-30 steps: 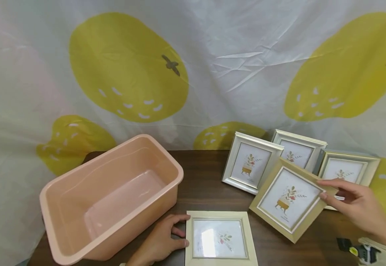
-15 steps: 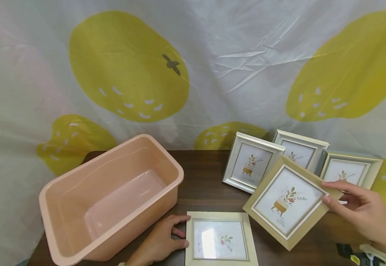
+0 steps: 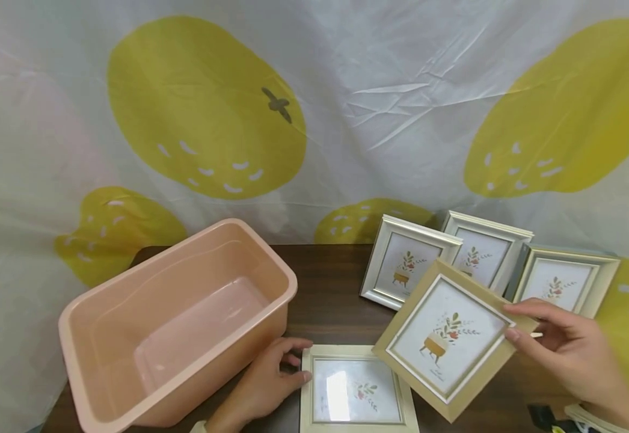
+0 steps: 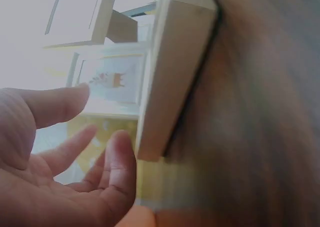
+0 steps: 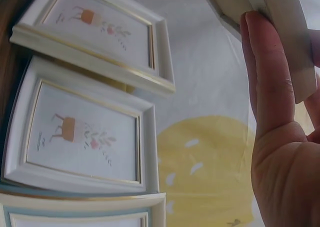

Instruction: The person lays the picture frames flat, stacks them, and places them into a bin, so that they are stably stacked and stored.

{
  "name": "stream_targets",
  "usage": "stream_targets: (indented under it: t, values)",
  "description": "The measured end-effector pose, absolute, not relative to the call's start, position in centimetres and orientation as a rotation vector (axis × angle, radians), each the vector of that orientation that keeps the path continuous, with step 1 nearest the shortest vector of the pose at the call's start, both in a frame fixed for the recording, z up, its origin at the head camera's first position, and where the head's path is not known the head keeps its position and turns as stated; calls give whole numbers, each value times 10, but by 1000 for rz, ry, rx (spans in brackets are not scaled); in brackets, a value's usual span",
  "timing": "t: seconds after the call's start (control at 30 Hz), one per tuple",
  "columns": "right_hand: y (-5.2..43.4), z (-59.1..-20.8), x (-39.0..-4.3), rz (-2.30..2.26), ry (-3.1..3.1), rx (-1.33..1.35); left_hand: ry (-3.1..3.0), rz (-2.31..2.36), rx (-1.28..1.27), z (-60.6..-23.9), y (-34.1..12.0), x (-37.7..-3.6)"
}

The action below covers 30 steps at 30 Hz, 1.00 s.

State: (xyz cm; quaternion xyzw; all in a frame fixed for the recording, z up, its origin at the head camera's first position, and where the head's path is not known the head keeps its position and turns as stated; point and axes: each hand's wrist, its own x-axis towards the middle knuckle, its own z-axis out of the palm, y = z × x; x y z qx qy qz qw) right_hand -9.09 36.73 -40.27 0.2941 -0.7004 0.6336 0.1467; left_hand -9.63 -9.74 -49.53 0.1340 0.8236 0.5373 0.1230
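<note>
At lower right, fingers of the right hand (image 3: 576, 349) gripped the tilted frame (image 3: 448, 338) near one corner; that one-sided hold could let it slip onto the flat frame (image 3: 353, 391), beside the left hand (image 3: 264, 383), its fingers loose.

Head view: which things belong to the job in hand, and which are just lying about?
Job, apparently:
tan frame, held by the right grip;
cream frame, lying flat beside the left grip;
three standing frames, probably, bearing similar prints.

Perhaps lying about:
pink bin, unheld;
fruit-print curtain, backdrop.
</note>
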Motion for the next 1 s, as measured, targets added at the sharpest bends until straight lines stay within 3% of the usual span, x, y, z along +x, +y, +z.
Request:
stream_targets:
  t: [0.6, 0.8, 1.0]
  values:
    - [328, -417, -96, 1963, -1738, 1064, 2070, 1934, 683, -447, -56, -111]
    - [317, -425, -96, 1998, -1707, 1135, 1957, 1979, 866, -440, -40, -115]
    - [309, -429, -96, 2028, -1669, 1159, 1765, 1956, 871, -439, -34, -115]
